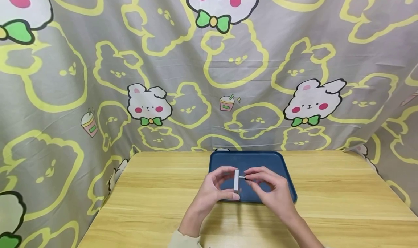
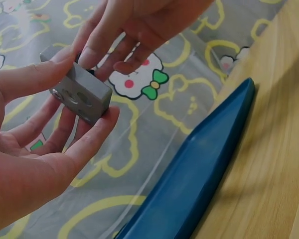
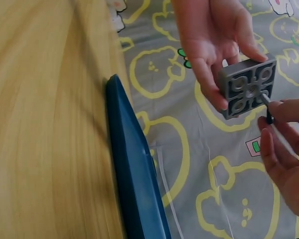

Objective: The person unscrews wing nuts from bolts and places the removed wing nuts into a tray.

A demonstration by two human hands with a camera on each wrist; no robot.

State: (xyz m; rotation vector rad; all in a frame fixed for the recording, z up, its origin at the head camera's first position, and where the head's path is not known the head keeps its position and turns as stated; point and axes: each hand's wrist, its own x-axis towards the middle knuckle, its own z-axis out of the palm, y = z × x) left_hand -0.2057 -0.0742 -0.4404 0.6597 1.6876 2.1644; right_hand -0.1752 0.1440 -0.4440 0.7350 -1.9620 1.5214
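A small square grey block (image 1: 236,181), with round recesses on its face in the right wrist view, is held up on edge above the tray. My left hand (image 1: 212,190) grips it by opposite edges, thumb on one side and fingers on the other. From the right, my right hand (image 1: 275,191) pinches a thin metal screw (image 3: 265,101) with a black end. The screw's shaft points at the block's recessed face and meets it near a lower hole; how deep it sits cannot be told. In the left wrist view, the block (image 2: 82,92) hides most of the screw.
A dark blue tray (image 1: 261,161) with a raised rim lies on the wooden table (image 1: 156,219) beneath both hands. Behind the table hangs a grey curtain (image 1: 196,70) printed with rabbits and yellow outlines, and it continues along the sides.
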